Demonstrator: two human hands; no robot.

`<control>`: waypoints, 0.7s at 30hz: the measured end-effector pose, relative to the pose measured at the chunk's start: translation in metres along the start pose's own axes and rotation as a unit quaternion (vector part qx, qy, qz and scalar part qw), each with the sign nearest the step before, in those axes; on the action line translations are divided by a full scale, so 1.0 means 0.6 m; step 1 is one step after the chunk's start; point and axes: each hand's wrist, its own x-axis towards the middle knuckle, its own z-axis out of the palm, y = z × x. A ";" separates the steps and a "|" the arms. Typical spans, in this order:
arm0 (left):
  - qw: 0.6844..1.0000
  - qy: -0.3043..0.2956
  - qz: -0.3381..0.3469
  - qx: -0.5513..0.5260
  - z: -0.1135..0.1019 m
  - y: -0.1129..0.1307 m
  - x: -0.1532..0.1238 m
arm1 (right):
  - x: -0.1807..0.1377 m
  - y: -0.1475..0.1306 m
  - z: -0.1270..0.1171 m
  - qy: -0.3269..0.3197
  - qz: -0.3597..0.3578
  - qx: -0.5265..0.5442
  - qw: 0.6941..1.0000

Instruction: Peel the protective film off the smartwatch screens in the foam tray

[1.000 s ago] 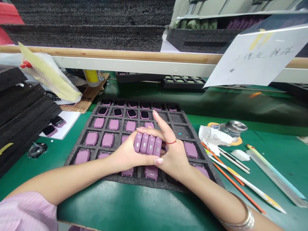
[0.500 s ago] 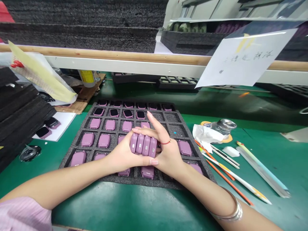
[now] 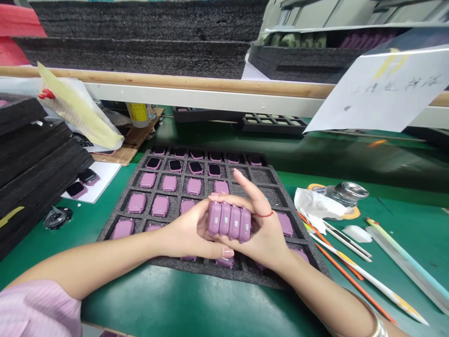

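A row of several purple smartwatch bodies [image 3: 229,221], pressed face to face, is held up over the foam tray [image 3: 210,276]. Small silvery slots on their edges point towards me. My left hand [image 3: 191,229] wraps the row from the left, thumb stretched beneath it. From the right, my right hand [image 3: 270,234] cups the same row, its thumb raised; some fingers of both hands are hidden behind the watches. In the tray pockets lie more purple watch bodies [image 3: 161,206], backs up in the nearer rows, and black-screened watches [image 3: 175,165] in the far rows.
Thin orange and white sticks [image 3: 354,281], a crumpled tissue [image 3: 317,204] and a glass jar [image 3: 347,193] lie to the right. Stacked black foam [image 3: 35,159] stands at left, near two watches on white paper [image 3: 105,173]. A shelf edge [image 3: 210,93] crosses above, with a hanging paper [image 3: 382,93].
The row of watch bodies has turned, so more of their slotted edges faces me, and sits slightly lower and further right in view. Both hands still hold it. The camera view has shifted left.
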 end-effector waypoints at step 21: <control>0.997 0.037 -0.021 -0.067 0.000 -0.001 0.008 | -0.006 0.001 0.000 -0.012 0.006 -0.016 1.000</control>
